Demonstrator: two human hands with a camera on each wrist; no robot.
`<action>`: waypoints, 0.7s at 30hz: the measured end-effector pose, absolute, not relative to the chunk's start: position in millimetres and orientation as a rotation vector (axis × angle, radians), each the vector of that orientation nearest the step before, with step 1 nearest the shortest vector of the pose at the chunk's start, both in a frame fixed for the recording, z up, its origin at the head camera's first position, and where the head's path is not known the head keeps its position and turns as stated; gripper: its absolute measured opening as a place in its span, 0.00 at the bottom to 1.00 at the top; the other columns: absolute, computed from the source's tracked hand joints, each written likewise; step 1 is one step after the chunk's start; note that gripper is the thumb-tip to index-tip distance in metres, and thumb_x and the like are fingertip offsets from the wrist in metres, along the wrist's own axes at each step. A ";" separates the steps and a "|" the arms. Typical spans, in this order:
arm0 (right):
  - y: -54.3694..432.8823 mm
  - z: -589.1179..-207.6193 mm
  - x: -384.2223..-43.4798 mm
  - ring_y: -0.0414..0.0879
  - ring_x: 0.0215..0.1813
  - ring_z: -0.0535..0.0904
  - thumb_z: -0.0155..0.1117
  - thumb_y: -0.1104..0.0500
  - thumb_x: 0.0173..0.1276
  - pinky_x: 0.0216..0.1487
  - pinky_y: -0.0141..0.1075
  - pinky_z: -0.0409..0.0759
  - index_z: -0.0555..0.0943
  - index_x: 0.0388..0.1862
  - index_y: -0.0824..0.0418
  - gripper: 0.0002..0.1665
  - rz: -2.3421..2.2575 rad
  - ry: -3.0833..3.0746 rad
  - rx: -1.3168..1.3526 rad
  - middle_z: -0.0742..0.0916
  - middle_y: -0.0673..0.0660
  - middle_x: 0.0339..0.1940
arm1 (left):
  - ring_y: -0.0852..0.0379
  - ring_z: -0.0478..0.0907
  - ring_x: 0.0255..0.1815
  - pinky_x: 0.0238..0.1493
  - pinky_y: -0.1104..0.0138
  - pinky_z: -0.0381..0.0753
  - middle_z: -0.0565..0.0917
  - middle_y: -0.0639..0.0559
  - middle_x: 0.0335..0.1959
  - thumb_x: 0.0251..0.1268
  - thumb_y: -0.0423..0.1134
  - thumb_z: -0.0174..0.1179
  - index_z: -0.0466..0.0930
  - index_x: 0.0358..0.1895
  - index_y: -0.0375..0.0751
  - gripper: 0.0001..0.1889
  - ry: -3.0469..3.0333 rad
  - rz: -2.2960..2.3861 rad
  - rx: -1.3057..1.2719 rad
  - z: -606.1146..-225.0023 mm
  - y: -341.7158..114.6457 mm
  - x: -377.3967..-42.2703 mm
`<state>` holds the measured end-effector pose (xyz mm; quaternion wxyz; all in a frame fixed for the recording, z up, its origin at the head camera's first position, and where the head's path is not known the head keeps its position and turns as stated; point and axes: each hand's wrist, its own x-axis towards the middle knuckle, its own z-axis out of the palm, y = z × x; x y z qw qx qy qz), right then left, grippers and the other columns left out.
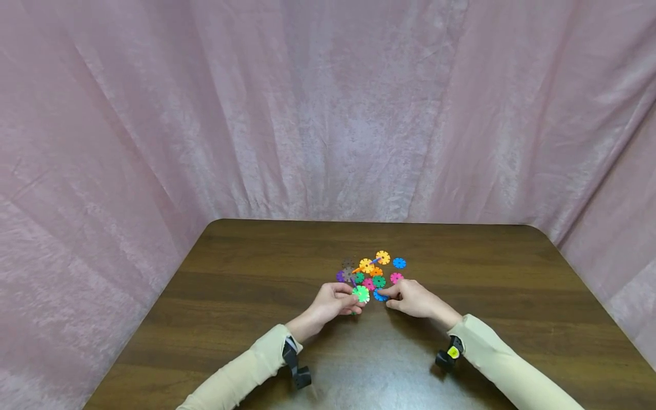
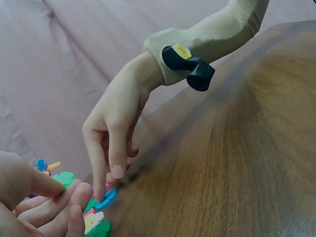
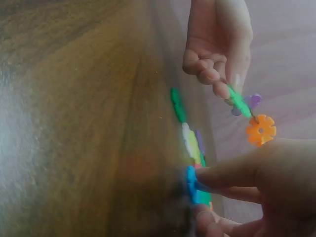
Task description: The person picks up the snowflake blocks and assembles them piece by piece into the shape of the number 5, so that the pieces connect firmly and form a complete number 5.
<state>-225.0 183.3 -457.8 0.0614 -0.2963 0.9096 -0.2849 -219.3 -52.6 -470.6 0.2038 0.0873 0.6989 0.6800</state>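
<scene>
I have the left hand pinching a light green disc just below centre of the head view. To its right, the right hand touches a blue disc with an outstretched index finger. Other coloured discs lie farther up the counter.

Head view: even, moderately bright light; pale glare on the near middle of the table, sheen across the far curtain, soft shadow beneath the right hand. Wrist views: dimmer, hazier, table grain smeared.
</scene>
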 end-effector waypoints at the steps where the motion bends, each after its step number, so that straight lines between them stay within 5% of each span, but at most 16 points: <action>1: 183.6 -456.6 -224.1 0.32 0.32 0.73 0.65 0.62 0.63 0.28 0.28 0.68 0.83 0.53 0.64 0.18 -0.857 2.745 -0.898 0.88 0.61 0.48 | 0.65 0.84 0.25 0.32 0.74 0.82 0.85 0.28 0.39 0.65 0.27 0.57 0.74 0.43 0.25 0.08 1.954 1.897 0.244 -471.3 -53.2 -219.9; 9: 182.0 -455.3 -224.0 0.36 0.28 0.76 0.71 0.63 0.59 0.28 0.28 0.74 0.87 0.37 0.63 0.07 -0.967 2.790 -0.793 0.88 0.54 0.32 | 0.67 0.83 0.25 0.31 0.75 0.80 0.85 0.29 0.40 0.66 0.27 0.56 0.75 0.44 0.25 0.08 2.004 1.850 0.254 -470.0 -54.6 -222.6; 15: 176.5 -458.9 -225.2 0.43 0.34 0.78 0.76 0.59 0.54 0.36 0.34 0.76 0.82 0.40 0.63 0.16 -0.940 2.846 -0.618 0.83 0.55 0.32 | 0.65 0.83 0.24 0.31 0.74 0.80 0.86 0.31 0.38 0.66 0.28 0.57 0.76 0.43 0.25 0.07 2.015 1.826 0.288 -470.6 -54.4 -224.0; 21: 174.7 -462.9 -224.2 0.42 0.34 0.74 0.77 0.60 0.52 0.36 0.34 0.72 0.80 0.33 0.59 0.14 -0.888 2.854 -0.645 0.81 0.52 0.29 | 0.65 0.82 0.23 0.30 0.73 0.78 0.87 0.34 0.35 0.65 0.29 0.57 0.76 0.42 0.27 0.07 2.042 1.786 0.314 -473.4 -56.4 -224.8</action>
